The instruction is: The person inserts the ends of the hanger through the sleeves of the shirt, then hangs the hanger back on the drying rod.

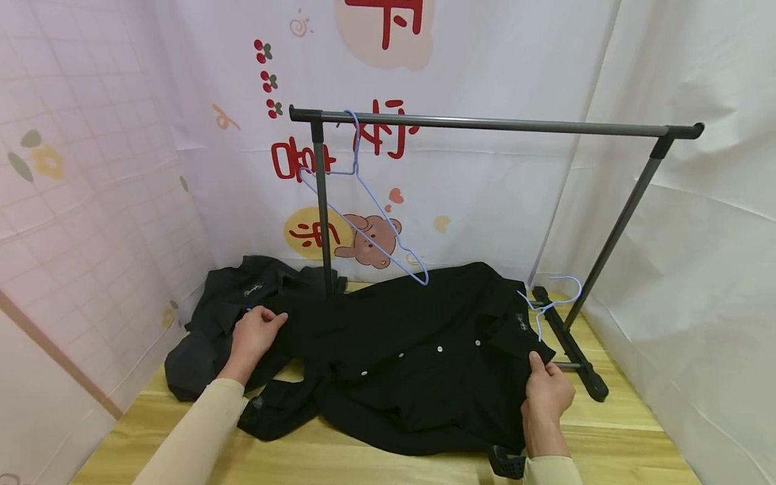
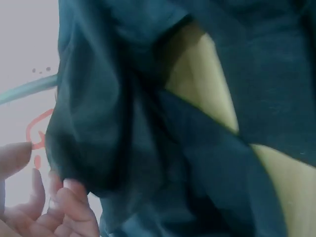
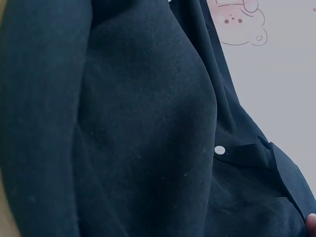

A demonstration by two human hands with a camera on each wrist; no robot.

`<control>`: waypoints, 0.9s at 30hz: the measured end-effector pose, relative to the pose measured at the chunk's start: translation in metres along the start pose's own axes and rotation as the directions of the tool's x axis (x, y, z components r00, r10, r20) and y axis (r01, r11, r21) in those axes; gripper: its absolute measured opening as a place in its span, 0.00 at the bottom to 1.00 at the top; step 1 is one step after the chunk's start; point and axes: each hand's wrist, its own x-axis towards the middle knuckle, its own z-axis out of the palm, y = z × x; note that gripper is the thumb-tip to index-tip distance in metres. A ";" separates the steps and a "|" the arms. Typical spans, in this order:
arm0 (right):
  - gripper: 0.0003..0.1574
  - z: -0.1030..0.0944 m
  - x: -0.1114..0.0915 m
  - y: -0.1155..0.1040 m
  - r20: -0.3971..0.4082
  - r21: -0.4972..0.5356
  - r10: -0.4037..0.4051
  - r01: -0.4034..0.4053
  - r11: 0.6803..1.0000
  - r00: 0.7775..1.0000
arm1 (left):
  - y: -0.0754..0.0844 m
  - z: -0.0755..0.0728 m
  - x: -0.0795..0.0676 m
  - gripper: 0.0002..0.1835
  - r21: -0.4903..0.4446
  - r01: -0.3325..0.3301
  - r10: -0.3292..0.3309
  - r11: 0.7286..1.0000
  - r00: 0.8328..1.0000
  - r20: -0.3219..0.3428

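Observation:
A black button-up shirt (image 1: 418, 337) lies spread on the table, its collar toward the right and a row of white buttons down its front. My right hand (image 1: 547, 391) grips the shirt near the collar, thumb on top. Just beyond it, the hook of a blue hanger (image 1: 574, 289) sticks out at the collar; its lower part is hidden. My left hand (image 1: 257, 333) is at the shirt's left end, beside a dark grey garment (image 1: 224, 303). In the left wrist view, the thumb and fingers of the left hand (image 2: 54, 207) stand apart next to dark cloth.
Behind the shirt rises a dark metal clothes rack (image 1: 485, 123). Another blue hanger (image 1: 378, 209) hangs near its left end, reaching down almost to the shirt. The rack's right foot (image 1: 572, 350) stands on the wooden table (image 1: 630, 444). Printed curtains (image 1: 515, 209) enclose the back and sides.

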 end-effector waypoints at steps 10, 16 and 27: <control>0.24 0.000 -0.001 -0.001 -0.003 -0.005 0.010 -0.010 1.000 1.000 | -0.019 0.004 -0.012 0.32 0.148 -0.047 0.026 0.988 0.989 0.144; 0.25 -0.001 0.000 -0.002 0.001 0.010 0.012 -0.012 1.000 1.000 | -0.011 -0.004 -0.006 0.17 -0.192 -0.051 0.056 0.980 0.998 0.023; 0.24 0.000 -0.001 -0.003 0.002 0.031 0.018 -0.018 0.999 1.000 | -0.009 -0.021 0.001 0.20 -0.253 0.057 -0.102 0.966 0.980 -0.169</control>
